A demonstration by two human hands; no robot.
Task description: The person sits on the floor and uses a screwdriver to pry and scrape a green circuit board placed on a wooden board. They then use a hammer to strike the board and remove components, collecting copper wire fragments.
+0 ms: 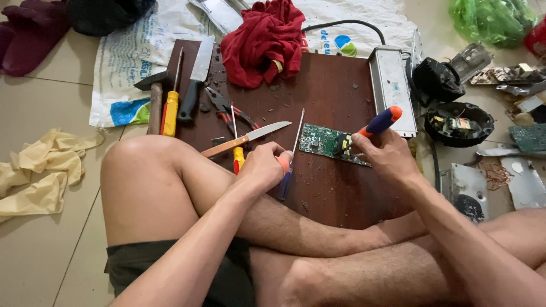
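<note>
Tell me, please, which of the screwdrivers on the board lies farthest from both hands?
The yellow-handled screwdriver at the board's left edge, between the hammer and the black-handled knife; the others sit by the hands.

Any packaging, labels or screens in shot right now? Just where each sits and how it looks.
White woven sack: spread flat on the floor behind the wooden board, blue and yellow printed patches.
Green plastic bag: crumpled, top right on the floor.
No screens visible.
</note>
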